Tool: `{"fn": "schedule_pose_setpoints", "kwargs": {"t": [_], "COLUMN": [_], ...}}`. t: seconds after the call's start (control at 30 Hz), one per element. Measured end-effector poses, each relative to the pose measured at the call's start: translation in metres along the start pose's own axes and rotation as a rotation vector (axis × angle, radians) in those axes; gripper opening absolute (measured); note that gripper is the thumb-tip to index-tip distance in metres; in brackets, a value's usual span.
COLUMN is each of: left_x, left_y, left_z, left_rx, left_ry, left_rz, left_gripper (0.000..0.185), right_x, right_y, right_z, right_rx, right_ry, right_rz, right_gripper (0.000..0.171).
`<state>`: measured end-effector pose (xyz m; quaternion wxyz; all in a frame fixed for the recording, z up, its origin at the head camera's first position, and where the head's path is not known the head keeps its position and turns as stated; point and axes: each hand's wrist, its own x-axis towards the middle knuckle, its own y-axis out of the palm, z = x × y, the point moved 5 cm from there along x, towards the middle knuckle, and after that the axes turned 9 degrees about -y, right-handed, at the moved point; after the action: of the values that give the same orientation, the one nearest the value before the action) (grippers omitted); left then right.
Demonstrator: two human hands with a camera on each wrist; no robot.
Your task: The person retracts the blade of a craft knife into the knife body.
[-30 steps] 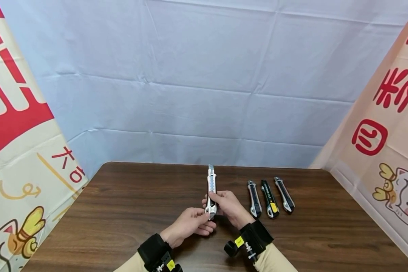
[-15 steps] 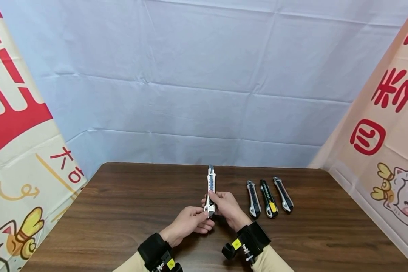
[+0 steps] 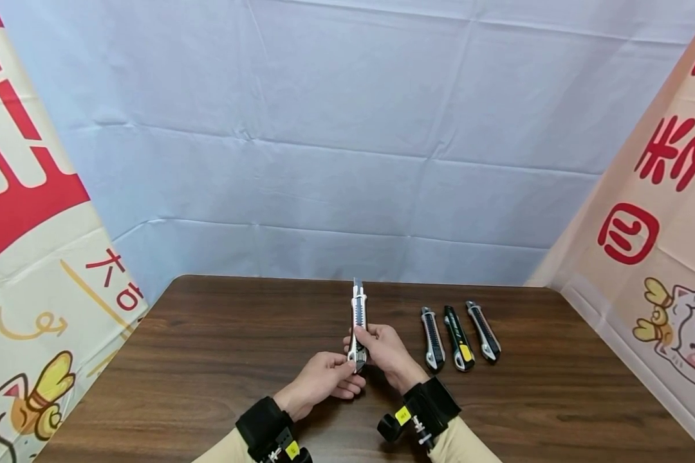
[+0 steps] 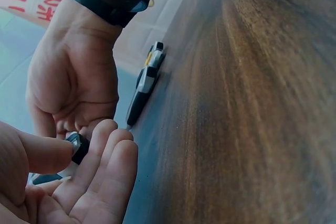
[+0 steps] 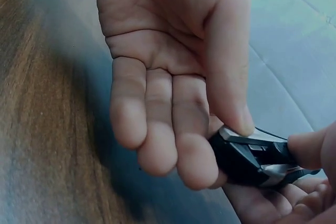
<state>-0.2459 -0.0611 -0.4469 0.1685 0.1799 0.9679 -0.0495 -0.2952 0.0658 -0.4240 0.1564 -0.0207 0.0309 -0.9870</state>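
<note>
Both hands hold one silver utility knife (image 3: pixel 358 312) above the table, its narrow blade end pointing away from me. My left hand (image 3: pixel 315 382) pinches the butt end between thumb and index finger, and its other fingers extend below, as the right wrist view shows. Higher up the handle, my right hand (image 3: pixel 390 354) grips the knife, thumb lying over its face. In the right wrist view the knife's black and silver butt (image 5: pixel 244 163) sits between the left hand (image 5: pixel 157 93) and the right thumb (image 5: pixel 307 150). Fingers hide much of the handle in the left wrist view.
Right of the hands, three more utility knives lie side by side on the brown table (image 3: pixel 237 321): a silver-black one (image 3: pixel 433 339), a green-black one with a yellow patch (image 3: pixel 459 339) and another silver-black one (image 3: pixel 484 332). A pale blue cloth (image 3: pixel 336 161) hangs behind the table.
Over the last second, the hands and the held knife have shifted very slightly left. The grip looks the same, and the three knives on the table stay put.
</note>
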Motion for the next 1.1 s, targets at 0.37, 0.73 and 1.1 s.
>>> {"fn": "schedule_pose_setpoints", "kwargs": {"t": [0.37,0.73,1.1], "left_x": [0.0016,0.0038,0.0022], "left_y": [-0.0005,-0.0007,0.0009], "left_z": [0.0009,0.0035,0.0015], "left_rx": [0.002,0.000,-0.004], "left_ry": [0.002,-0.009,-0.006], "left_rz": [-0.004,-0.009,-0.009], "left_gripper": [0.033,0.032,0.031], "right_x": [-0.0017,-0.0014,-0.0012], "right_y": [0.0010,0.0004,0.0008], "right_z": [0.0003,-0.0002,-0.0002], "right_rx": [0.009,-0.003,-0.001], "right_ry": [-0.002,-0.010,-0.018], "right_rz": [0.035,0.061,0.076], "right_gripper": [0.036,0.034,0.033]}}
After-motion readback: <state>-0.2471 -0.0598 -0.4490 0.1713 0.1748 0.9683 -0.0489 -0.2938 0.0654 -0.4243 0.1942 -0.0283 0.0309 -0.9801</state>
